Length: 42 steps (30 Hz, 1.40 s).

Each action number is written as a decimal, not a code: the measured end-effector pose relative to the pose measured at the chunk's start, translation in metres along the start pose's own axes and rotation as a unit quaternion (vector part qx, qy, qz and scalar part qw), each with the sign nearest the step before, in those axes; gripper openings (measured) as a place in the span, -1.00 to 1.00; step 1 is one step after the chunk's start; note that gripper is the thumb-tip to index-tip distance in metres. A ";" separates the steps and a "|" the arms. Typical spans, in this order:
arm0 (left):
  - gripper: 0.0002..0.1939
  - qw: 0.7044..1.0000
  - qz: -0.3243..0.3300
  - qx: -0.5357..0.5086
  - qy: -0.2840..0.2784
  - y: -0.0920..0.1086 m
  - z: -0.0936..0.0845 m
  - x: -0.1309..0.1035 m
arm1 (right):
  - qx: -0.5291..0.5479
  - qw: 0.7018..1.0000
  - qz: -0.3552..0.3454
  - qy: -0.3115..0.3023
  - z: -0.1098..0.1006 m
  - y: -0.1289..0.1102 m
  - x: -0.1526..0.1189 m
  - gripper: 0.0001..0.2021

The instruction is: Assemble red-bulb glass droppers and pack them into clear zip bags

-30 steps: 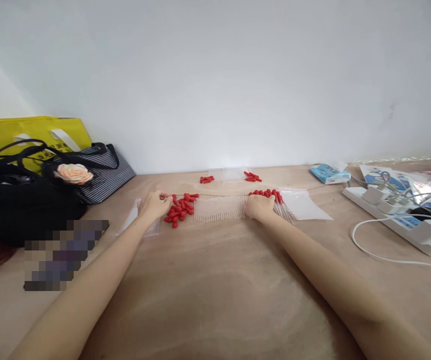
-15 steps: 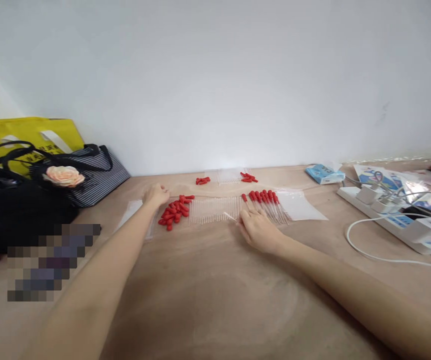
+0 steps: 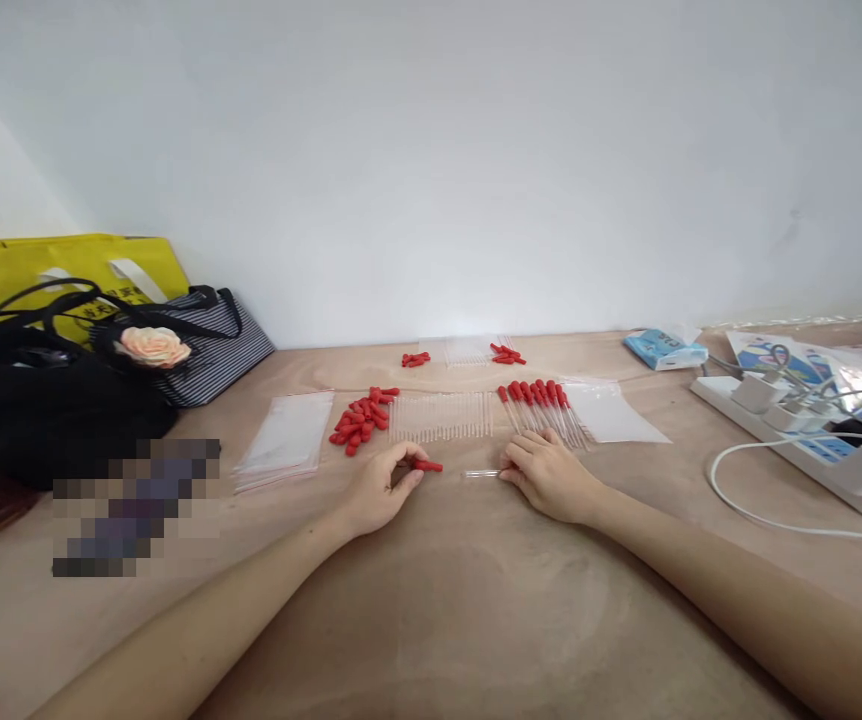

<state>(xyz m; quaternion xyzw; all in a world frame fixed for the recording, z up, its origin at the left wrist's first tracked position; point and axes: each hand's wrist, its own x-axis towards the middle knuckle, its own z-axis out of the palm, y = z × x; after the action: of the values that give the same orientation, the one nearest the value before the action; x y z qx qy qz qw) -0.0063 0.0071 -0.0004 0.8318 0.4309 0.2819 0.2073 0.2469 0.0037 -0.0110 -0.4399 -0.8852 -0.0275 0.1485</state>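
Between thumb and fingers, my left hand (image 3: 384,490) pinches a red rubber dropper bulb (image 3: 429,466), its narrow end pointing right. Facing it, my right hand (image 3: 549,474) grips a clear glass dropper tube (image 3: 480,474) whose free end points left; a small gap separates bulb and tube. Beyond my left hand lies a pile of red bulbs (image 3: 360,420). A row of clear tubes (image 3: 440,417) is laid side by side in the middle. Several tubes with bulbs fitted, finished droppers (image 3: 540,400), lie just beyond my right hand.
Clear plastic bags (image 3: 288,430) lie at left, another plastic bag (image 3: 615,412) at right. Small red bulbs (image 3: 507,354) and tubes sit by the wall. A power strip (image 3: 813,440) with cables and a blue tissue pack (image 3: 665,349) are right; a black bag (image 3: 48,410) stands left.
My left hand has come right and nearer from beside the bulb pile, now with a red bulb. My right hand has drawn the tube nearer, away from the row.
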 end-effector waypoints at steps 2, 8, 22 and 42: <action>-0.87 1.000 0.016 0.017 -0.007 -0.001 -0.002 -0.001 | 0.009 1.000 0.002 -0.003 -0.001 0.001 -0.001 -0.84; -0.77 0.996 0.053 0.066 0.027 0.003 0.002 -0.003 | 0.048 0.999 0.022 0.005 -0.004 -0.001 0.001 -0.81; -0.86 0.979 0.087 0.179 0.049 0.010 0.016 0.002 | 0.102 0.993 0.057 0.032 0.011 -0.011 0.007 -0.85; -0.86 0.996 0.021 0.075 0.046 0.017 0.020 0.001 | 0.135 0.983 -0.002 0.123 0.015 -0.035 0.003 -0.87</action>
<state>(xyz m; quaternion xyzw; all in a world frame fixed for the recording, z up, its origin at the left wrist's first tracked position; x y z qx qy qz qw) 0.0171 -0.0034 -0.0055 0.8402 0.4422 0.2908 0.1181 0.2136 -0.0125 -0.0218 -0.4073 -0.8565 0.0378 0.3147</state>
